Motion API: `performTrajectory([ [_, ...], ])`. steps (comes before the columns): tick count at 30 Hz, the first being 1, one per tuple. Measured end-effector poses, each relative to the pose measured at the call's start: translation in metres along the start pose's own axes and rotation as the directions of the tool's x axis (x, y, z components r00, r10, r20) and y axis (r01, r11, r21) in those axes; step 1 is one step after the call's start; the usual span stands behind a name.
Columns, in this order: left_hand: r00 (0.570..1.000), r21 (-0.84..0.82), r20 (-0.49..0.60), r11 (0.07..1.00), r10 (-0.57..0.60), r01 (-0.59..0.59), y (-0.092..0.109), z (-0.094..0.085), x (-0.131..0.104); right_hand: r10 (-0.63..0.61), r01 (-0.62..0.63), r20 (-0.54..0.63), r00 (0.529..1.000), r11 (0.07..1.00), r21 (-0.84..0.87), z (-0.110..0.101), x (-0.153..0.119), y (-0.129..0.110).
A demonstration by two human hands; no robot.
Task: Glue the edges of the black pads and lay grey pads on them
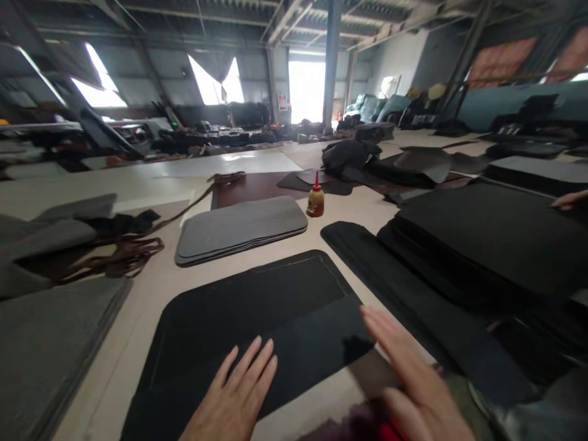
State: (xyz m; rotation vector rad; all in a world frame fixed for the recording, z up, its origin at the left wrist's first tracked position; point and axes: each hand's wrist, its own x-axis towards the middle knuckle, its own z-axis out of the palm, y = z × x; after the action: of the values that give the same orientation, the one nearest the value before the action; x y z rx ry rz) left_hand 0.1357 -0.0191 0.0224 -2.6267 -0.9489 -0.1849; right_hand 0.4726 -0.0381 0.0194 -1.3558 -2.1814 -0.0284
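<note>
Panel: black padded panel [248, 306] lies flat on the table [138, 331], a smaller black sheet [316, 349] laid over its near right part.
Left hand [234, 398]: flat, fingers spread, pressing the panel, grasping nothing.
Right hand [408, 373]: flat and released, at the sheet's right edge.
Bottle [315, 201]: red-capped, amber liquid inside, upright beyond.
Grey stack [241, 228]: beside the bottle.

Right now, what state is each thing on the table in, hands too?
Left hand: open, flat on the black strip.
Right hand: open, by the strip's right end; contact unclear.
Black strip: flat across the black panel.
Black panel: flat on the table.
Grey stack: flat, edges aligned.
Glue bottle: upright, capped.
Brown straps: loose, tangled.
Black stack: piled flat.
</note>
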Motion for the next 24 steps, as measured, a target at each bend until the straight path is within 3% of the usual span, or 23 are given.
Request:
performTrajectory([
  [1,1.000,0.005,0.005,1.000,-0.005,0.005,0.001,0.001,0.000,-0.152,0.152,0.047,0.987,0.988,0.006,0.014,0.016,-0.012],
  [3,1.000,0.022,0.025,1.000,-0.016,0.016,0.002,0.005,-0.003,-0.322,0.325,0.131,0.938,0.946,-0.005,0.041,0.040,-0.032],
  [5,0.999,0.055,0.038,0.998,-0.022,0.020,0.003,0.010,-0.007,-0.341,0.356,0.194,0.920,0.933,-0.047,0.061,0.051,-0.042],
  [7,0.999,0.103,0.043,0.995,-0.019,0.015,0.003,0.014,-0.008,-0.291,0.319,0.213,0.933,0.941,-0.111,0.070,0.049,-0.040],
  [11,0.999,0.155,0.034,0.988,0.001,-0.006,0.001,0.015,-0.006,-0.240,0.257,0.091,0.966,0.923,-0.285,0.064,0.033,-0.017],
  [15,0.998,0.091,0.055,0.996,-0.013,0.008,0.001,0.013,-0.007,-0.203,0.167,-0.038,0.978,0.885,-0.434,0.055,0.015,0.008],
  [18,0.997,0.036,0.008,0.997,-0.074,0.074,0.006,0.019,-0.011,-0.204,0.145,-0.069,0.976,0.858,-0.492,0.058,0.000,0.035],
  [21,0.994,-0.012,-0.024,0.994,-0.110,0.110,0.010,0.026,-0.012,-0.199,0.133,-0.086,0.976,0.861,-0.491,0.058,-0.006,0.068],
  [24,0.994,-0.046,0.014,0.993,-0.112,0.113,0.010,0.025,-0.008,-0.153,0.121,-0.072,0.986,0.937,-0.328,0.040,0.009,0.092],
])
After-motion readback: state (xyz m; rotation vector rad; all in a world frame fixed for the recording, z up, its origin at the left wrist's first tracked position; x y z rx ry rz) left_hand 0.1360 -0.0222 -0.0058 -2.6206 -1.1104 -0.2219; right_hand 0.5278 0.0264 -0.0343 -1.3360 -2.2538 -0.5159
